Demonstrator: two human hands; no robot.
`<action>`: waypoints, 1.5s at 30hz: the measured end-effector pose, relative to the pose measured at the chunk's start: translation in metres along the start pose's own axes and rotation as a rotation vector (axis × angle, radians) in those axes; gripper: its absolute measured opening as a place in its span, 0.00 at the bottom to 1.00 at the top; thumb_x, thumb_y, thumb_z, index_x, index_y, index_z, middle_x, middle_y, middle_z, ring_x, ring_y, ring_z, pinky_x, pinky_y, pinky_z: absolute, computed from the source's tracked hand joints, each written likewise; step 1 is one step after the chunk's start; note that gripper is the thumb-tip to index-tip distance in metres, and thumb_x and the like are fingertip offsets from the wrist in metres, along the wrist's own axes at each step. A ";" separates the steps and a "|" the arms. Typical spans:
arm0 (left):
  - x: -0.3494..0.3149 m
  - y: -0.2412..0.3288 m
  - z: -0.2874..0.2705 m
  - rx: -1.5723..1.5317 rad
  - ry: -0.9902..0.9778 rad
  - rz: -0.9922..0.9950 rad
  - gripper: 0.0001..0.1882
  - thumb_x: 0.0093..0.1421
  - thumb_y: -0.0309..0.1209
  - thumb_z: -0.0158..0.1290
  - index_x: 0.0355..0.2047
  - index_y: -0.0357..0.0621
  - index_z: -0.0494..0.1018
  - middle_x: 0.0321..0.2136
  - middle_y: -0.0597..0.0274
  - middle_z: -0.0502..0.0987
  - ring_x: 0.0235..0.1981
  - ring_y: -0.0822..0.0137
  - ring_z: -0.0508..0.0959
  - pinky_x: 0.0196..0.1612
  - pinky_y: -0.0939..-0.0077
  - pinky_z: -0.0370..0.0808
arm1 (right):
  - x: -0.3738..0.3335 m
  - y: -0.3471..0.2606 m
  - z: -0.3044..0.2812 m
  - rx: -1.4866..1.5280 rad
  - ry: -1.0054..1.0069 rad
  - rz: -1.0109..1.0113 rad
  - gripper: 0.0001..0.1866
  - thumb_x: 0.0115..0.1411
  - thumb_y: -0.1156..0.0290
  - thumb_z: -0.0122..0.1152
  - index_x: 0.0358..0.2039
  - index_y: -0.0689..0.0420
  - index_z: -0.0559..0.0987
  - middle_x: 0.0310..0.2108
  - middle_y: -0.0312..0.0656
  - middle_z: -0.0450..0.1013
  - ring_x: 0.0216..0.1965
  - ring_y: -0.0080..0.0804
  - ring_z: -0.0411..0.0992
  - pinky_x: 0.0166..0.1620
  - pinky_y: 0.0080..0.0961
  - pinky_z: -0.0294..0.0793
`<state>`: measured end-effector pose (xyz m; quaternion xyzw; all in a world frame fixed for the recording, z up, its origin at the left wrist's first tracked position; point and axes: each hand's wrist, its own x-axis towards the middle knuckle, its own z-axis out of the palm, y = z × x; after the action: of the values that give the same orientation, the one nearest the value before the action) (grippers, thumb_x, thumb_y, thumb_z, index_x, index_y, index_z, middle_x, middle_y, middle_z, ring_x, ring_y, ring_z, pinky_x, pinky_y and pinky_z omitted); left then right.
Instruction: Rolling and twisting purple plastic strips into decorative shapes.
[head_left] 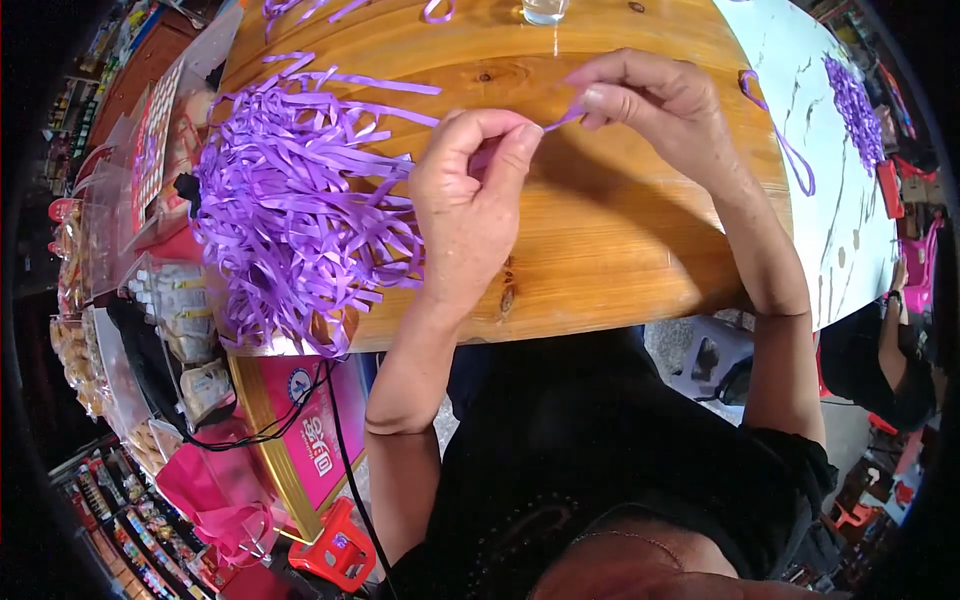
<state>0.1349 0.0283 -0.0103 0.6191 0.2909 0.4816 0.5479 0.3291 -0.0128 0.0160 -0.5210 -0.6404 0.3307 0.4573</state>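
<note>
Nearest the camera, a black top is filling the near edge, and both bare forearms are rising from it toward the table [620, 230]. The left hand [470, 195] is curling in, thumb and forefinger pressed together on one end of a short purple strip [562, 120]. The right hand [655, 100] is pinching the other end between its fingertips, so the strip is stretching between them just above the wood, near the far middle of the table.

Judging progress: a big loose pile of ribbon [290, 210] is lying on the left of the table, untouched by either hand, so plenty seems left. On the far right a smaller purple bundle [855, 105] and a ribbon loop [790, 150] are lying on a white marbled top [850, 230], possibly finished pieces, though I cannot tell.

The table is glossy pine with knots, and a glass [545, 10] is standing at its far edge. Around it, packed shop shelves [100, 300] are lining the left, a red stool [335, 550] is sitting on the floor near left, and another person is sitting at the right edge.
</note>
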 end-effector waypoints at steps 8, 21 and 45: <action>-0.004 0.010 -0.004 -0.100 0.048 -0.125 0.03 0.57 0.24 0.55 0.31 0.37 0.74 0.23 0.76 0.70 0.24 0.85 0.65 0.27 0.91 0.62 | 0.004 -0.002 -0.001 -0.488 0.061 -0.544 0.13 0.53 0.72 0.60 0.40 0.61 0.78 0.37 0.44 0.75 0.40 0.31 0.72 0.41 0.22 0.72; -0.004 -0.014 0.013 0.239 -0.021 0.254 0.03 0.53 0.25 0.57 0.29 0.40 0.75 0.22 0.67 0.72 0.24 0.75 0.73 0.26 0.82 0.70 | -0.009 -0.006 0.005 -0.665 0.067 -0.435 0.09 0.49 0.79 0.61 0.33 0.58 0.80 0.28 0.42 0.75 0.32 0.35 0.73 0.35 0.25 0.72; -0.004 -0.018 0.035 0.067 -0.209 0.030 0.03 0.53 0.23 0.58 0.29 0.37 0.76 0.23 0.69 0.76 0.24 0.83 0.72 0.28 0.89 0.69 | -0.055 -0.016 -0.014 -0.693 -0.014 -0.270 0.07 0.49 0.82 0.61 0.30 0.66 0.77 0.27 0.45 0.71 0.30 0.35 0.70 0.34 0.27 0.68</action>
<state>0.1685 0.0154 -0.0266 0.6881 0.2388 0.4127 0.5469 0.3386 -0.0706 0.0218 -0.5534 -0.7805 0.0346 0.2888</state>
